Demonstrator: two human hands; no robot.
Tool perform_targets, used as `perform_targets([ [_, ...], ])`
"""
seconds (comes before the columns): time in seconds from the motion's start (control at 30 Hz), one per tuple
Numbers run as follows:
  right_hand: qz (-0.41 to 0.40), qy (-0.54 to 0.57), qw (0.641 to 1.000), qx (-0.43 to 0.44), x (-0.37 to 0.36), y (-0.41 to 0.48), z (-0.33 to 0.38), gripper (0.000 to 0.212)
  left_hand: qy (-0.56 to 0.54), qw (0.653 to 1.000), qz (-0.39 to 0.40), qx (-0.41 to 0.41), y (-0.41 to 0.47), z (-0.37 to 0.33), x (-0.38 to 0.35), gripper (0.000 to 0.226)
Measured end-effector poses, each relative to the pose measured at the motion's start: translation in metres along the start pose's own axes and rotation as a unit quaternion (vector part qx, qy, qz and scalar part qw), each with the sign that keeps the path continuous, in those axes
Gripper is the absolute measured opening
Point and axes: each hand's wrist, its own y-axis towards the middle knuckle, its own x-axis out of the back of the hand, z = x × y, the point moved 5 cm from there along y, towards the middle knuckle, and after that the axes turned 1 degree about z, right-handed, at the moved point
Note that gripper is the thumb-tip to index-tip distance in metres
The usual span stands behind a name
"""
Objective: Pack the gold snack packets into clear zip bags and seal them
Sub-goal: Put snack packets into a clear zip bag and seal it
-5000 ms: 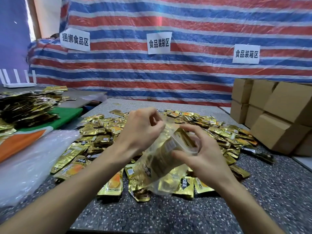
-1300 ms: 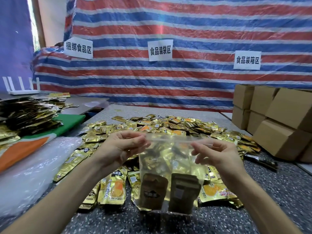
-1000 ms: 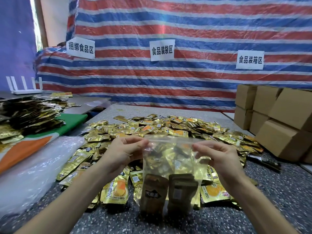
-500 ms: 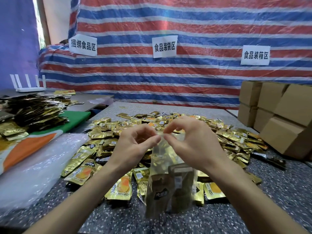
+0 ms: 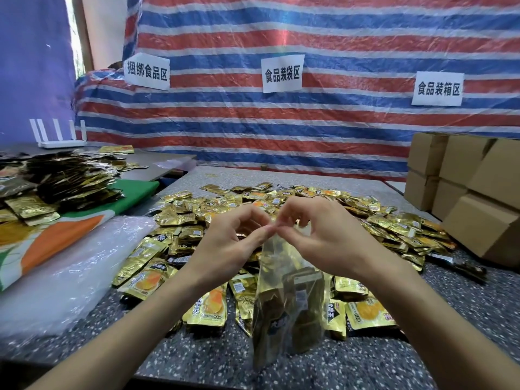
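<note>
Far to the left of the clear zip bag (image 5: 284, 305) and well behind it, a white router (image 5: 57, 135) stands on a side desk (image 5: 166, 161). Nearer on that side a stack of darker gold packets (image 5: 64, 178) lies on a green and orange cloth (image 5: 56, 243). A crumpled clear plastic sheet (image 5: 70, 263) spreads between that cloth and the bag. Behind the bag and on both sides of it, a wide heap of gold snack packets (image 5: 180, 220) covers the speckled desk (image 5: 464, 319), the closest ones lying flat just beside the bag's lower half. The left grip (image 5: 228, 249), a bare hand, comes in from the bag's left. Its thumb and forefinger are closed in a pinch on the top edge of the bag, and the other fingers are curled above. The bag hangs upright from that edge in the middle foreground. It holds at least two gold packets standing on end in its lower half, seen dimly through the plastic. Whether its bottom touches the desk cannot be told. The right grip (image 5: 329, 243) pinches the same top edge from the bag's right, its fingertips almost meeting those of the left grip. Well to the right of the bag, stacked cardboard boxes (image 5: 478, 198) sit at the desk's far edge. Behind everything hangs a red, white and blue striped tarp (image 5: 281, 130) with three paper signs (image 5: 282, 73).
</note>
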Motion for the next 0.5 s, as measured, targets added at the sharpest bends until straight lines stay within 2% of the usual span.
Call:
perform_targets([
  [0.23,-0.043,-0.006,0.999,0.001,0.002,-0.001,0.000,0.008,0.031,0.999,0.013,-0.026,0.004,-0.008,-0.003,0.004],
  [0.37,-0.031,0.003,0.999,0.011,0.004,-0.003,0.000,0.006,0.061,0.996,0.031,-0.056,0.004,-0.014,-0.003,0.004],
  [0.5,-0.007,-0.007,1.000,0.013,0.003,-0.005,0.003,0.004,0.041,0.997,0.003,-0.064,0.000,-0.016,-0.003,0.005],
])
